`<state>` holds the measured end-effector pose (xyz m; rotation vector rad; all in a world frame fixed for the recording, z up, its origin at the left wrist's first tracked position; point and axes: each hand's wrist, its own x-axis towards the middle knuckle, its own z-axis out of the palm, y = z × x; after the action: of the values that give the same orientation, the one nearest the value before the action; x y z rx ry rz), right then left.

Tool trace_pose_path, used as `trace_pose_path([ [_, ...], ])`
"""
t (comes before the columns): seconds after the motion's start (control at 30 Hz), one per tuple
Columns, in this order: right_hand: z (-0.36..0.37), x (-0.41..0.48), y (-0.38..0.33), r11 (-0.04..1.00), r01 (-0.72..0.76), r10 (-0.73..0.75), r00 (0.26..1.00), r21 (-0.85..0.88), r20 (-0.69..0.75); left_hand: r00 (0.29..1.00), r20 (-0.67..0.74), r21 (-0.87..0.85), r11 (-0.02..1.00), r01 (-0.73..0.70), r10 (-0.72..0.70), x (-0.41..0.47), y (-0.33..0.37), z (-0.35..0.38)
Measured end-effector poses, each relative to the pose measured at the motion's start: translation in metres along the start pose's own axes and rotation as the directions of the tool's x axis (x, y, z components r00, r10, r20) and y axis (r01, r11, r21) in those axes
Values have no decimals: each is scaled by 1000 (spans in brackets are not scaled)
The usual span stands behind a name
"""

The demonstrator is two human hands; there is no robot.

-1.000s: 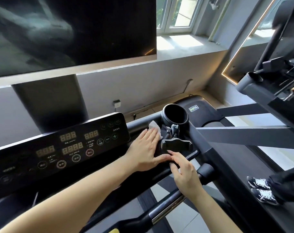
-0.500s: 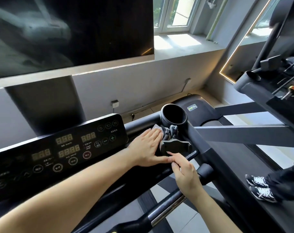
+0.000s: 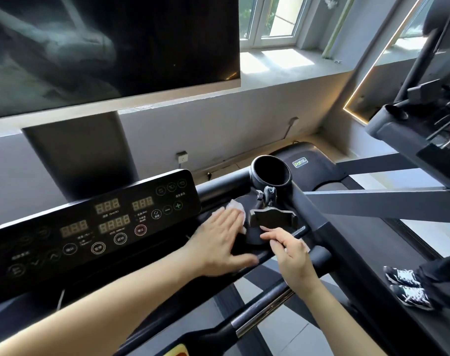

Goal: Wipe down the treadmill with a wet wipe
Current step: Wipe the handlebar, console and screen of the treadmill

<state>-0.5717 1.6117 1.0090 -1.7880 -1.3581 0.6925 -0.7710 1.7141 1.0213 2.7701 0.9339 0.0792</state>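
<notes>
L hand (image 3: pixel 218 242), wipe (image 3: pixel 235 209) further left

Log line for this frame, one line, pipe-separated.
step: wiping tray | left hand: flat on wipe | right hand: fingertips at phone mount | console: lit

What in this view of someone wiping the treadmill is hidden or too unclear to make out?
- Wet wipe: mostly hidden beneath the left hand, head view.
- Console button labels: too small to read.
- Cup holder interior: too dark.
- Bystander's shoes: the frame's right edge cuts off the body.
</notes>
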Motion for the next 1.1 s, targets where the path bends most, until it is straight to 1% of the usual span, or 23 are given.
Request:
trace_pose_path([
  [0.07, 1, 1, -1, 1000, -5, 5, 1000, 12, 4, 994, 46, -4, 995, 99, -98, 29, -9, -4],
  [0.1, 1, 2, -3, 999, -29, 29, 1000, 45, -7, 993, 46, 0, 994, 105, -105, 37, -10, 0],
  [0.2, -3, 3, -6, 962, -132, 159, 982, 241, -98, 999, 13, -5, 999, 42, -42, 16, 9, 12],
  [0.27, -9, 4, -2, 949, -145, 189, 972, 280, -139, 1000, 17, -20, 1000, 3, -2, -11, 29, 18],
  [0.37, -10, 1, -1, 961, -139, 170, 979, 241, -115, 998, 63, -53, 998, -16, 19, -33, 54, 26],
  [0.43, -11, -4, -3, 962, -122, 151, 983, 243, -102, 997, 68, -31, 999, -44, 46, -29, 65, 30],
  [0.53, -16, -13, -2, 975, -85, 119, 980, 205, -157, 992, 79, 35, 994, -103, 100, -3, 69, 35],
  [0.6, -21, -19, 0, 991, -63, 87, 973, 120, -213, 992, 71, 68, 992, -110, 105, 17, 74, 33],
  [0.63, -24, -22, 1, 998, -30, 41, 969, 49, -246, 994, 55, 64, 993, -97, 94, 25, 77, 32],
  [0.7, -26, -27, 3, 988, 89, -122, 952, -130, -280, 998, 21, 29, 998, -54, 53, 32, 81, 30],
  [0.73, -27, -29, 4, 963, 164, -217, 941, -213, -258, 999, 6, 21, 999, -45, 45, 31, 82, 30],
  [0.8, -25, -33, 9, 880, 324, -391, 909, -346, -144, 997, -55, 42, 998, -53, 55, 21, 82, 31],
  [0.87, -15, -35, 8, 821, 420, -468, 883, -386, -34, 985, -153, 60, 996, -72, 81, 4, 78, 32],
  [0.9, -8, -35, 7, 797, 452, -485, 874, -402, 21, 977, -199, 52, 996, -73, 82, -5, 73, 33],
  [0.97, 6, -33, 11, 732, 492, -484, 862, -472, 148, 971, -236, 55, 998, -35, 47, -22, 62, 32],
  [1.03, 12, -28, 19, 643, 506, -439, 859, -575, 264, 976, -218, 120, 993, 5, 22, -36, 53, 31],
  [1.1, 11, -23, 26, 557, 518, -400, 852, -649, 337, 977, -212, 175, 984, 30, 8, -42, 49, 31],
])
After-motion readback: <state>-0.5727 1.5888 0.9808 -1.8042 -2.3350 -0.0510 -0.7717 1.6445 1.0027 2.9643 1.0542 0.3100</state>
